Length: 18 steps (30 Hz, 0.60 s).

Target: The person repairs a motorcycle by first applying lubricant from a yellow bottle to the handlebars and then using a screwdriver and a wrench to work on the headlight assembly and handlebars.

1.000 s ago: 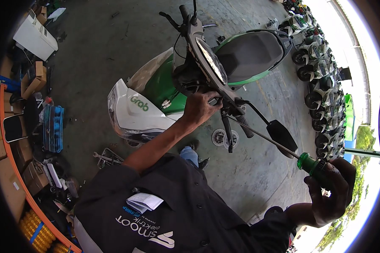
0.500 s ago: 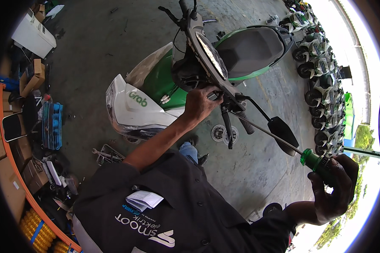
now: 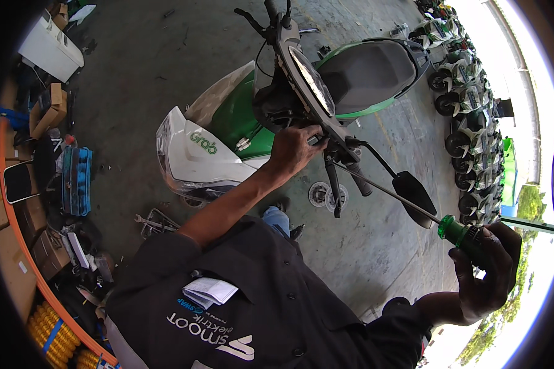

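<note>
We see a scooter [image 3: 240,117] w/ green body and white front panel, plus a dark grey seat [image 3: 363,67]. Handlebar [image 3: 326,123] and its mirror [image 3: 414,190] are black. Screwdriver [image 3: 458,232] in the right hand [image 3: 483,270] has a translucent green handle w/ black grip and a silver shaft. We note the shirt [image 3: 277,301] is black w/ white lettering and a bit of teal; white paper [image 3: 209,290] in its pocket. Floor [image 3: 141,74] is grey concrete w/ dark stains. At left: blue tray [image 3: 77,179], orange rail [image 3: 18,227], yellow coiled hose [image 3: 46,326] w/ blue band, brown cardboard boxes [image 3: 46,111], white box [image 3: 50,48]. Parked scooters [image 3: 468,104] at right are green & white.
</note>
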### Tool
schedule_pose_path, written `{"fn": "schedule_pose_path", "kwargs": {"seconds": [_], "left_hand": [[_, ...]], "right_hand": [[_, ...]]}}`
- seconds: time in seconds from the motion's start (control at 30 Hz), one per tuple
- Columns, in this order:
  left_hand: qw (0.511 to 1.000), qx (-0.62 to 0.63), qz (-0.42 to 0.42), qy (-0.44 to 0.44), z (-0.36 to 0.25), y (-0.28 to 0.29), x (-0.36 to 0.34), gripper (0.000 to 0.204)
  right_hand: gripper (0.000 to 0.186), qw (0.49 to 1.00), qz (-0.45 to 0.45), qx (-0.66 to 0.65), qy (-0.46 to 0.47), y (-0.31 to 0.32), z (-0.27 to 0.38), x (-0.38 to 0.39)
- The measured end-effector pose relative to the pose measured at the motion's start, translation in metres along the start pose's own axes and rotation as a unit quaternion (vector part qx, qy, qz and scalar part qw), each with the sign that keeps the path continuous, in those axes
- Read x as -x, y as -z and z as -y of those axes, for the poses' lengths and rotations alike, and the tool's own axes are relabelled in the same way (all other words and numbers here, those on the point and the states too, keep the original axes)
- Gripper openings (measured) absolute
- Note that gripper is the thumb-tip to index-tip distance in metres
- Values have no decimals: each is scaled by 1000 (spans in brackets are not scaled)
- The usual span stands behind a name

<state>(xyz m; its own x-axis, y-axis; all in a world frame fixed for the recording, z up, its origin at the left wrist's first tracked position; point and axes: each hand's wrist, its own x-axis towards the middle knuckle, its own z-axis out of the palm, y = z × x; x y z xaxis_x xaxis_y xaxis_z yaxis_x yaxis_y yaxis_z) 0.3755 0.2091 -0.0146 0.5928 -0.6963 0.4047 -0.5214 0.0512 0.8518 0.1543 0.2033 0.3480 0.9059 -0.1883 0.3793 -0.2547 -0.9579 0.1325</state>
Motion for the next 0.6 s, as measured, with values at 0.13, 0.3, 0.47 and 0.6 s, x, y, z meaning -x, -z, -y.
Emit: {"fn": "schedule_pose_path", "kwargs": {"seconds": [0.13, 0.3, 0.47, 0.6], "left_hand": [[998, 52, 4, 35, 2, -6, 3, 19], [991, 116, 15, 71, 5, -12, 6, 23], [986, 134, -45, 84, -2, -15, 7, 21], [987, 138, -33, 81, -3, -10, 6, 23]], "right_hand": [[62, 1000, -12, -14, -13, -3, 2, -2], [61, 1000, -10, -13, -1, 0, 1, -5], [62, 1000, -12, -8, -6, 1, 4, -5], [64, 1000, -5, 2, 3, 4, 3, -2]]}}
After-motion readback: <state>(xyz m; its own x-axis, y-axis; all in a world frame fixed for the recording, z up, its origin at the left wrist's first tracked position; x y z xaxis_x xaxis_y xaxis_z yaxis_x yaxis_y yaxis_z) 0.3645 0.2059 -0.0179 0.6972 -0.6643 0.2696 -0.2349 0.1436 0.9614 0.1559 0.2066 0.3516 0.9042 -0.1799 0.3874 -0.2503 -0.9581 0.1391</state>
